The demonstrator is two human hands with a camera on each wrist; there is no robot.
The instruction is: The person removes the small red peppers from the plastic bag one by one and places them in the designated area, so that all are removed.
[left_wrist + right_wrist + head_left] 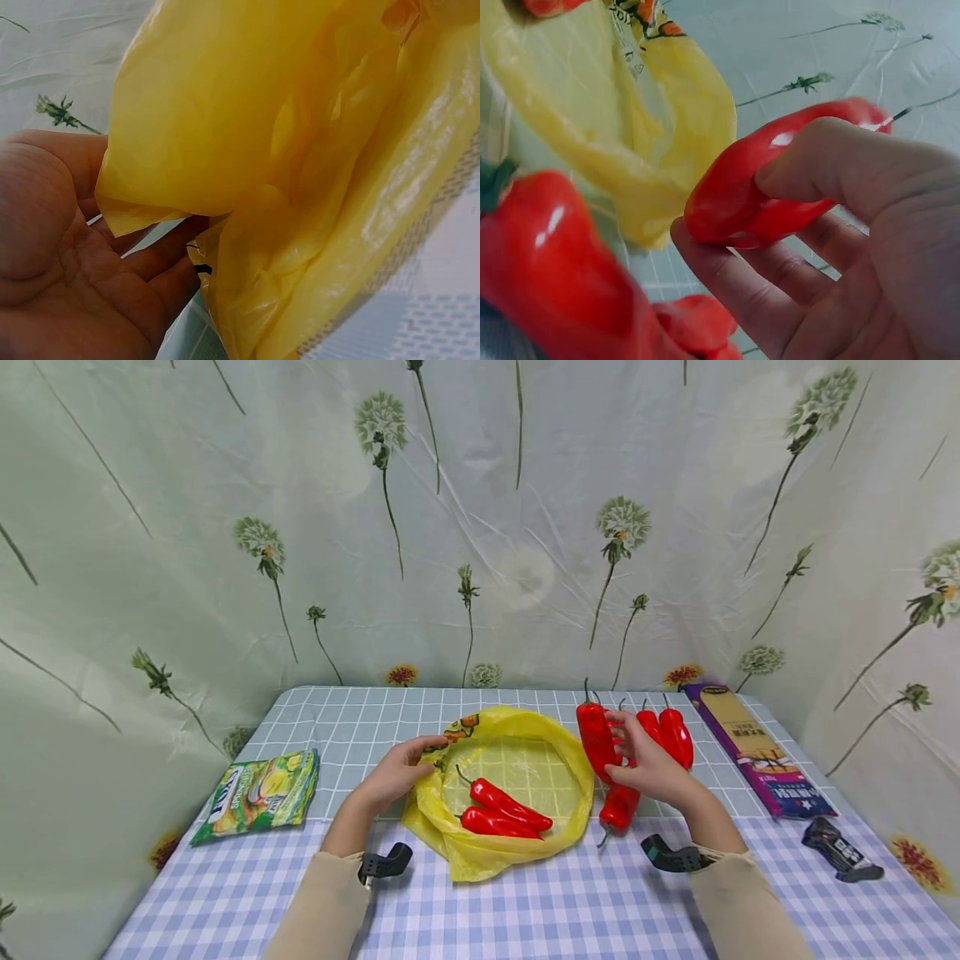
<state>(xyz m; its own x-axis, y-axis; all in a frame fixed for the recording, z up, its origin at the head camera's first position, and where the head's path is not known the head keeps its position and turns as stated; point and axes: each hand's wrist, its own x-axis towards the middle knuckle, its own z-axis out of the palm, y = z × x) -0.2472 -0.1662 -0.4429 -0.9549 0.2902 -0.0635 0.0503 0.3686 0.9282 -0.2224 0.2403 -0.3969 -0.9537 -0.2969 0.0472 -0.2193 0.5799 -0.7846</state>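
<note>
Six red peppers show on the tabletop in all. Two lie inside the yellow plastic bag, which sits spread open near the middle of the tabletop, a little toward the near edge; these two peppers in the bag lie side by side at its near side. The other four are outside it, to the right. One of them, the held pepper, is gripped by the right hand, thumb and fingers curled round it just off the bag's right rim; the right wrist view shows the fingers wrapped round its glossy skin. Another pepper lies below that hand, close to the bag's right side, and a pair of peppers lies just behind the hand toward the far edge. The left hand pinches the bag's left rim and holds it up, the plastic draped over the palm in the left wrist view. One green snack packet lies near the left edge, one long purple box runs along the right edge, and one dark wrapped bar lies near the near right corner. Bare checked cloth stays open along the near edge and between the packet and the bag.
</note>
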